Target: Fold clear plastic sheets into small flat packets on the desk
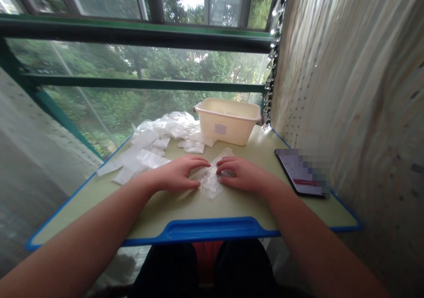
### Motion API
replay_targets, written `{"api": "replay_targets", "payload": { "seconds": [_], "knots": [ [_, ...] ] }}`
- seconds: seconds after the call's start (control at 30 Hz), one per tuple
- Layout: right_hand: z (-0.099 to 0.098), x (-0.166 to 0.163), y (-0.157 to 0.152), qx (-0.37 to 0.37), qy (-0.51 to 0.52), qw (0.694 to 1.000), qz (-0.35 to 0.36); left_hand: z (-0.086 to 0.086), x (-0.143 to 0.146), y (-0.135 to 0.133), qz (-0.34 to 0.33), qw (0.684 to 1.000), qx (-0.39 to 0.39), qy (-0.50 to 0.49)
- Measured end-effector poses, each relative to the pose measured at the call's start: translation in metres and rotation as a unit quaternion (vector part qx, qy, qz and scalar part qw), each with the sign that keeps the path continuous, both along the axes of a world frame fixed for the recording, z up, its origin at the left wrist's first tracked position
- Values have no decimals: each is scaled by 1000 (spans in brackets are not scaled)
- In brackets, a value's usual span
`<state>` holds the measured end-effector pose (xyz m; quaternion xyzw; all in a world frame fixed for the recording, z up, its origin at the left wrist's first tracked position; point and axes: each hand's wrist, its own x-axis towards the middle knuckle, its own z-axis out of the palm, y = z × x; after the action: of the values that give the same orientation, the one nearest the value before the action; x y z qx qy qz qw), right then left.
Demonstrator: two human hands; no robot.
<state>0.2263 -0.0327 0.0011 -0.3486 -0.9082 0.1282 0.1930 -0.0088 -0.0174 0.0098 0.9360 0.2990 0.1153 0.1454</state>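
Observation:
A crumpled, translucent plastic bag [211, 185] lies on the tabletop in front of me. My left hand [179, 173] rests at the bag's left edge, thumb and fingers apart. From the right, my right hand [243, 173] touches the same bag with curved, spread fingertips. Neither hand is closed around it. Beyond my left hand lies a loose heap of similar white plastic bags [172, 125], some folded flat and some crumpled. One flat bag [150, 158] lies just behind my left wrist.
A cream plastic bin [228, 123] with a small label stands at the back of the table [185, 207], which has a blue edge. To the right lies a phone [298, 176], partly blurred. A curtain [351, 90] hangs along the right side, and green window bars [149, 84] run behind.

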Motion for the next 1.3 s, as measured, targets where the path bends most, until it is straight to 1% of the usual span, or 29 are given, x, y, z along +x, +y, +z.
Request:
{"api": "replay_targets", "payload": {
  "seconds": [0.07, 0.13, 0.2, 0.27, 0.4, 0.47, 0.53, 0.63, 0.7, 0.83, 0.9, 0.97, 1.07, 1.17, 1.23, 1.3],
  "knots": [
    [-1, 1, 2, -6, 6, 1000, -13, 2, -6, 2, -5, 999, -27, 21],
    [-3, 2, 6, -14, 17, 999, -29, 1, -10, 4, 7, 999, -35, 30],
    [-5, 3, 9, -23, 28, 998, -49, 0, -9, 5, 24, 999, -22, 19],
    [-7, 4, 13, -30, 34, 997, -65, -2, -6, 4, 28, 1000, -2, 1],
    [-8, 5, 17, -37, 41, 996, -75, 0, 4, -2, 1, 999, 34, -30],
    [-9, 6, 18, -28, 53, 995, -77, 1, 8, -7, 1, 998, 54, -44],
    [-9, 5, 18, -13, 66, 995, -74, 1, 12, -12, 31, 995, 73, -53],
    [-10, 4, 18, -9, 62, 996, -65, -5, 17, -17, 126, 987, 92, -45],
    [-10, 3, 18, -15, 51, 997, -57, -11, 19, -18, 174, 981, 87, -22],
    [-11, 2, 20, -22, 48, 998, -41, -23, 20, -13, 210, 974, 86, 16],
    [-12, 3, 22, -25, 51, 998, -36, -26, 19, -10, 221, 971, 86, 26],
    [-14, 3, 25, -27, 50, 998, -33, -27, 18, -8, 231, 970, 64, 39],
    [-15, 3, 27, -33, 32, 999, -30, -26, 16, -7, 231, 971, 33, 50],
    [-14, 4, 28, -41, 9, 999, -32, -23, 13, -9, 212, 975, 30, 54],
    [-13, 6, 28, -49, 2, 998, -38, -21, 12, -10, 193, 979, 34, 50],
    [-13, 8, 28, -59, -2, 997, -41, -18, 11, -13, 155, 986, 42, 35]
  ]
}}
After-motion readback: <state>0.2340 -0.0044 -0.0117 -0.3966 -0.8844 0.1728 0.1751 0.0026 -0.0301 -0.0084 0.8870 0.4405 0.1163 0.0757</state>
